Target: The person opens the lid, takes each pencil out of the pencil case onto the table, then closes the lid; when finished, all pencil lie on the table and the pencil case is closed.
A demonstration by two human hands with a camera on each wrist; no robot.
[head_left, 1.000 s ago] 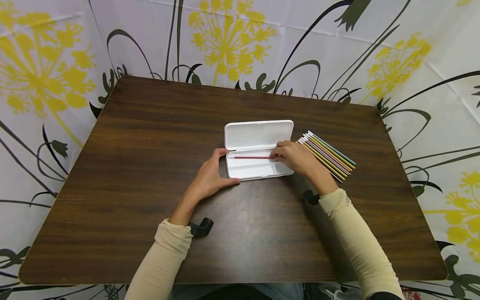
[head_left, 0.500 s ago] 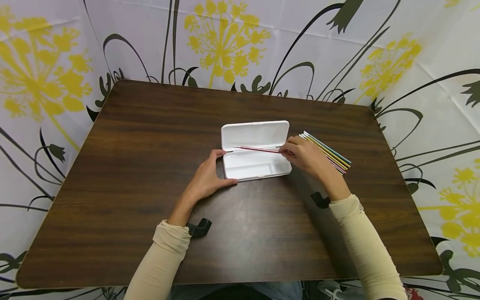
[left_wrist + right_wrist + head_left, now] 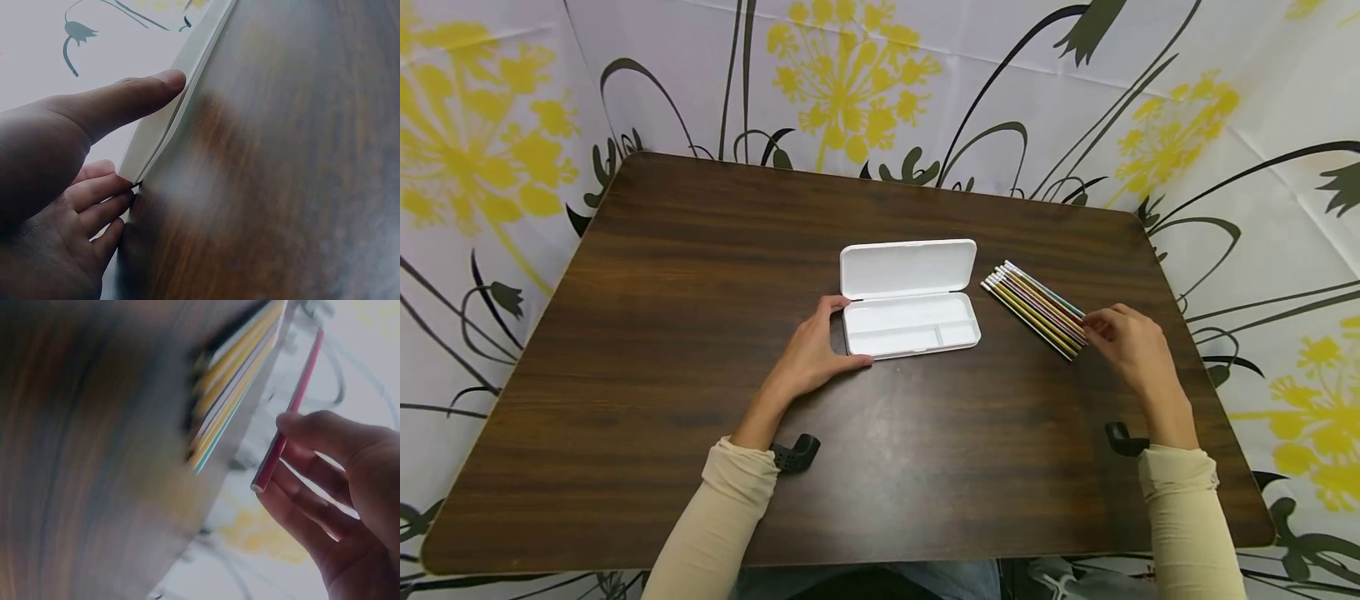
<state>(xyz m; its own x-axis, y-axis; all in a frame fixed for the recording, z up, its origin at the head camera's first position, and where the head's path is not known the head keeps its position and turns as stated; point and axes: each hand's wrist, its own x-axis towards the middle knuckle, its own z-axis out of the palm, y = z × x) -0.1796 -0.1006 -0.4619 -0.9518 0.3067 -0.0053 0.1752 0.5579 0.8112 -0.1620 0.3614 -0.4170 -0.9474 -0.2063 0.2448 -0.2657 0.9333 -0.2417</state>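
An open white pencil case (image 3: pixel 910 315) lies mid-table in the head view, its lid folded back and its compartments bare. My left hand (image 3: pixel 808 354) grips the case's left end, thumb at the front edge and fingers near the hinge. In the left wrist view the thumb presses on the case's side wall (image 3: pixel 153 137). At the right, my right hand (image 3: pixel 1135 350) is at the near end of a row of pencils (image 3: pixel 1026 304). The right wrist view shows it pinching a red pencil (image 3: pixel 305 378) between thumb and fingers, apart from the other pencils (image 3: pixel 240 372).
The brown wooden table (image 3: pixel 700 250) has a patterned floral cloth (image 3: pixel 1037 50) hanging behind and beside it. The row of pencils lies slanted to the right of the case. A dark wrist camera (image 3: pixel 797 454) sits on the left wrist.
My right hand has lifted the red pencil out of the case and carried it right to the row of pencils. My left hand has stayed on the case.
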